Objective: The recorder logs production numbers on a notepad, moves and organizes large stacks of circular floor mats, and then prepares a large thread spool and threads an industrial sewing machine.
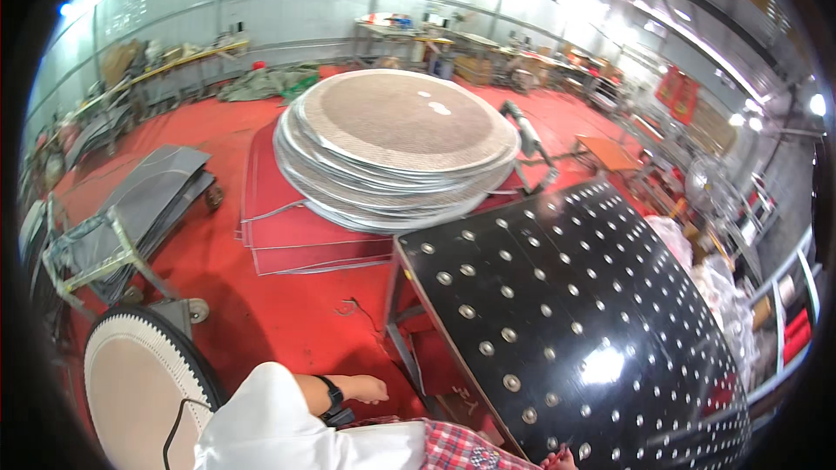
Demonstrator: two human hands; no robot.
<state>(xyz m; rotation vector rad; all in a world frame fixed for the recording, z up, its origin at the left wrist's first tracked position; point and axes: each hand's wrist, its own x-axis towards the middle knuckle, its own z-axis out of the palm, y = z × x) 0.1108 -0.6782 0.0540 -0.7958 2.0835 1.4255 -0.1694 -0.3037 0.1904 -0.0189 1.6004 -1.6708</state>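
My left hand (369,389) hangs over the red floor with its fingers curled in, and nothing shows in it. A dark watch (333,393) is on that wrist. To its right stands a large black table (557,296) dotted with rows of metal ball rollers. At the lower edge, my right hand (560,459) is close to the table's near side. Only part of it shows, so I cannot make out whether it holds anything. Left of my left arm, a round beige panel (139,383) with a black toothed rim leans.
Ahead, a tall stack of round grey-edged discs (409,122) rests on a red base (322,248). A trolley (113,252) with grey sheets (161,183) stands at left. Clear plastic bags (718,296) and a metal rack (784,313) are beyond the table's right side.
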